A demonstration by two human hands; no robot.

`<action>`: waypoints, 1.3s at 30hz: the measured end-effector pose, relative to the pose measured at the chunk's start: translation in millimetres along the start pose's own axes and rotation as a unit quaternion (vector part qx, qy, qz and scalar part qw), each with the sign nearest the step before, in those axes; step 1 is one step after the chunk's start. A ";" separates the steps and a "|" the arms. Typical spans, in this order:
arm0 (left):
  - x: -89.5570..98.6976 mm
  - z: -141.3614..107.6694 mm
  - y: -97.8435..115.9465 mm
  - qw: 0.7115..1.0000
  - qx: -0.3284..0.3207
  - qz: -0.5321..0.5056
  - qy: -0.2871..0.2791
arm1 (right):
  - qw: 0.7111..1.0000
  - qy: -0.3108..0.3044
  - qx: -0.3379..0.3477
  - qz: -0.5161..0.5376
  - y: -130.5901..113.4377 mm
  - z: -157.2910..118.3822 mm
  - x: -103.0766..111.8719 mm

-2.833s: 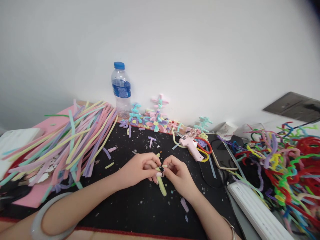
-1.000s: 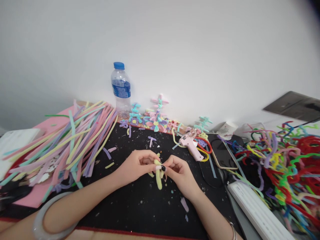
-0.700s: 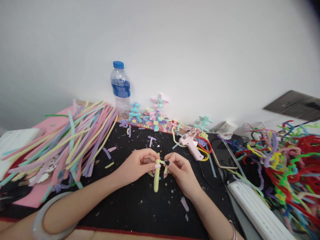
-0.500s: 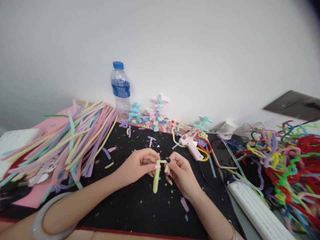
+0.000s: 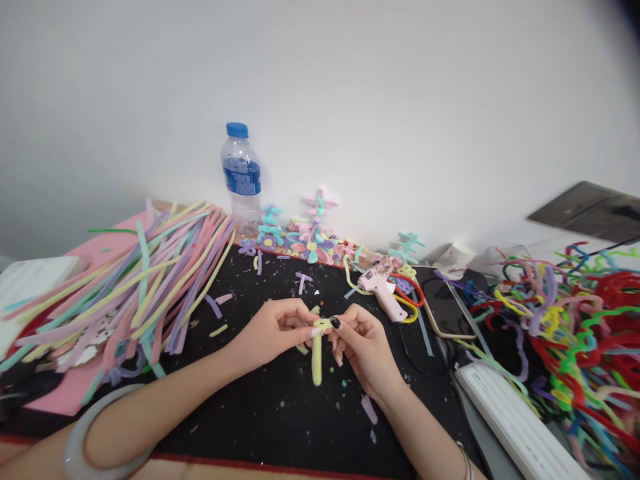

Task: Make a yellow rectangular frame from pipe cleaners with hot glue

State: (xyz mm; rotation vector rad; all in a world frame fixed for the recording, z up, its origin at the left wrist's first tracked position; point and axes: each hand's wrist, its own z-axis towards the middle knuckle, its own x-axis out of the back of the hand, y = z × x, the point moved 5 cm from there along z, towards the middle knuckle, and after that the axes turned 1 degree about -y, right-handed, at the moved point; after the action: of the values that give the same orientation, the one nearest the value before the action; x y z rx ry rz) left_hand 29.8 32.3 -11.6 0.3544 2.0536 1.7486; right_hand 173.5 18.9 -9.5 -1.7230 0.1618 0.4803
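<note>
Between my two hands is a pale yellow pipe cleaner (image 5: 317, 363), bent at the top, with a straight length hanging down over the black mat (image 5: 260, 413). My left hand (image 5: 280, 330) pinches it at the bend between thumb and forefinger. From the other side my right hand (image 5: 357, 340) grips the bent top with thumb and forefinger, its tips almost touching the left thumb. The fingers partly hide the bend, and bits of yellow show behind my left fingertips.
Loose pastel pipe cleaners (image 5: 150, 280) pile up at left, curly coloured ones (image 5: 575, 333) at right. A water bottle (image 5: 242, 177) and finished flowers (image 5: 311, 248) stand along the wall. A pink glue gun (image 5: 383, 290), a phone (image 5: 447, 308) and a white power strip (image 5: 520, 420) lie to the right.
My fingertips have come closer together at the bend. The short yellow end that hung by my right fingers is now folded in, and the hanging length has shifted slightly right.
</note>
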 end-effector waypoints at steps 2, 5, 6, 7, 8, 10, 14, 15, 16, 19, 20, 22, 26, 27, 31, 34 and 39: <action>1.6 -0.2 -0.6 1.000 -0.005 0.013 0.008 | 1.000 0.008 0.000 -0.010 0.6 -0.1 0.8; 3.6 -0.5 1.1 0.999 -0.009 0.045 0.020 | 0.999 0.008 0.004 -0.031 0.6 0.1 1.5; 4.1 -0.6 2.0 0.998 -0.009 0.054 0.023 | 0.999 0.005 0.008 -0.043 0.2 0.3 1.7; 4.5 -0.6 2.9 0.998 -0.008 0.060 0.026 | 0.998 0.000 0.013 -0.058 -0.6 0.6 1.9; 4.7 -0.6 3.8 0.998 -0.007 0.062 0.026 | 0.997 -0.005 0.019 -0.075 -1.6 0.7 2.1; 4.1 -0.4 5.1 0.999 -0.002 0.052 0.016 | 0.992 -0.011 0.038 -0.116 -4.7 0.7 3.1; 1.1 0.2 6.3 1.000 0.012 0.007 -0.018 | 0.964 0.002 0.096 -0.249 -13.9 -1.5 6.2; 0.5 0.2 6.4 1.000 0.015 0.000 -0.023 | 0.951 0.006 0.112 -0.289 -16.3 -2.4 6.6; 0.3 0.2 6.5 1.000 0.018 -0.004 -0.024 | 0.936 0.006 0.129 -0.327 -18.5 -3.3 6.4; -0.3 0.1 5.7 0.999 0.029 -0.019 -0.028 | 0.887 -0.017 0.189 -0.420 -24.2 -6.1 2.8; -0.7 0.0 5.1 0.999 0.035 -0.024 -0.031 | 0.871 -0.031 0.208 -0.443 -25.7 -7.1 1.0; -1.6 -0.1 3.6 0.998 0.046 -0.032 -0.038 | 0.842 -0.056 0.244 -0.478 -28.5 -9.2 -2.1; -2.6 0.3 1.5 0.997 0.053 -0.036 -0.044 | 0.806 -0.081 0.283 -0.514 -32.8 -11.8 -4.6; -2.7 0.5 1.1 0.997 0.054 -0.036 -0.043 | 0.799 -0.084 0.288 -0.521 -33.4 -12.1 -4.9; -2.3 1.1 0.0 0.997 0.055 -0.031 -0.040 | 0.788 -0.092 0.287 -0.537 -32.5 -11.6 -5.9; -1.7 1.3 0.8 0.998 0.050 -0.025 -0.035 | 0.799 -0.098 0.266 -0.531 -30.3 -10.1 -5.0; -2.3 1.2 0.8 0.997 0.057 -0.013 -0.040 | 0.804 -0.099 0.238 -0.535 -26.7 -9.3 -2.8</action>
State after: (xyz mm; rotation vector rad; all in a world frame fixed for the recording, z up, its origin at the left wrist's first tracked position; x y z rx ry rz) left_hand 32.3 32.4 -10.6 0.4236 2.0955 1.5796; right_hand 182.9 15.2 17.1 -1.0130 -0.7661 -0.2314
